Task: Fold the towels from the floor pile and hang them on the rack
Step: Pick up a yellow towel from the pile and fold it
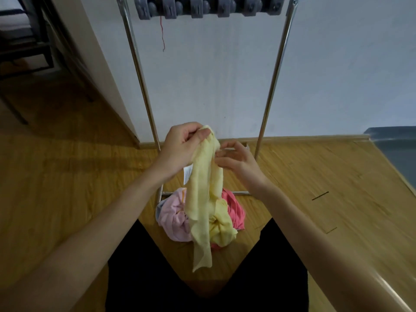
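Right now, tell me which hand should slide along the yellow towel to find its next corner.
Right hand: its fingers only lightly touch the yellow towel, while the left hand pinches the top end.

This is a room in a home: a wood floor, a white wall, and a metal clothes rack with grey clips.
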Demonstrator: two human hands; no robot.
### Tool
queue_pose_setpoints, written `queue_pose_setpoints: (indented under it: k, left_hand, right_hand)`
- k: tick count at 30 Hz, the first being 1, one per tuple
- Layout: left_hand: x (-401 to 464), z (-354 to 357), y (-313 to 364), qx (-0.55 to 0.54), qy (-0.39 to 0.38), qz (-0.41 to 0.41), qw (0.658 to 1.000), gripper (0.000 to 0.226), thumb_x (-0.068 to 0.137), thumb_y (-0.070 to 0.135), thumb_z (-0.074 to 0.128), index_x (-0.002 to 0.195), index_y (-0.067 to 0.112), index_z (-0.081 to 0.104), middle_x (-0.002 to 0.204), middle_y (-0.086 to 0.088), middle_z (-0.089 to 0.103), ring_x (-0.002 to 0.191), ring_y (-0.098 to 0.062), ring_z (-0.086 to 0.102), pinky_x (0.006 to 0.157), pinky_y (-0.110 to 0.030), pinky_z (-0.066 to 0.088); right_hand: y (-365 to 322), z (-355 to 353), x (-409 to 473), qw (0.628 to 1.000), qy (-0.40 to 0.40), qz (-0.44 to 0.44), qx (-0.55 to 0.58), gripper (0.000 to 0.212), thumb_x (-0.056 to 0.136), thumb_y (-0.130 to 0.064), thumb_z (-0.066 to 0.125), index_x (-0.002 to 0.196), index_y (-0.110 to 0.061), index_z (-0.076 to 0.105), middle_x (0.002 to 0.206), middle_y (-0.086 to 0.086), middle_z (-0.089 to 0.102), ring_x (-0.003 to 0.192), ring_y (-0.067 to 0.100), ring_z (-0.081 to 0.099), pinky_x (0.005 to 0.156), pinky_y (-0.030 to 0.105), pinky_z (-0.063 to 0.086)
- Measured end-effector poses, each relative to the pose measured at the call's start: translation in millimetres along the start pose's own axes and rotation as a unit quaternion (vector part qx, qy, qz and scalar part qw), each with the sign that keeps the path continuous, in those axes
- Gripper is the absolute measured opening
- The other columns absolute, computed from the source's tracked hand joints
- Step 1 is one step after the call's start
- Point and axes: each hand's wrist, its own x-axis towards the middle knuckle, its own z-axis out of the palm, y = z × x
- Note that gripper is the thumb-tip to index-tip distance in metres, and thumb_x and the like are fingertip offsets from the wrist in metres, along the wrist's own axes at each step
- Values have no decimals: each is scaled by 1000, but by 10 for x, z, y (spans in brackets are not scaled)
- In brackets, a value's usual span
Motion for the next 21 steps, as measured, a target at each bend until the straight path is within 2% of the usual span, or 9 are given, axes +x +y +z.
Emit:
queue_pose_setpoints:
  k: [3,7,11,13,16,21]
  left_hand:
    - [38,3,1,3,-3,0,1000,23,94,14,56,85,-4,65,71,-10,53,66,-13,46,58,-26,35]
    - [54,-17,-9,4,10,2,1000,21,94,17,57,86,0,67,75,-13,57,70,-17,50,63,-29,38]
    - [88,-92,-51,-9,44,-5,999,30,94,18,57,85,-10,62,73,-14,52,69,-20,46,64,-35,37]
    - [110,-147,-68,-11,80,-16,997,35,94,19,56,86,-15,57,73,-12,49,69,-19,44,64,-33,36]
    - [142,-227,-59,-20,112,-30,993,35,94,20,57,88,-13,58,74,-10,48,69,-17,44,64,-31,37]
    - [149,-295,9,-15,70,-15,997,37,95,21,56,88,-15,56,75,-11,48,70,-18,43,63,-29,36]
  right_hand:
    - [74,4,-5,994,4,-51,-99,32,77,1,74,103,0,55,84,4,63,78,11,62,74,23,51]
    - [185,10,45,978,3,-99,-183,32,74,-8,77,98,-2,56,90,11,65,78,20,65,75,33,55]
    - [278,-13,95,957,-2,-122,-264,8,82,-4,69,89,-6,67,82,2,68,77,18,67,73,28,55]
    - [322,-61,108,954,3,-112,-279,6,83,-2,66,85,-8,68,79,0,69,74,14,66,71,24,55]
    - [381,-159,117,955,23,-96,-279,12,85,1,60,84,-10,64,80,-2,65,76,10,63,71,22,53]
    - [356,-74,147,957,6,-124,-263,10,87,-6,64,96,-9,65,90,-1,67,84,10,64,74,24,55]
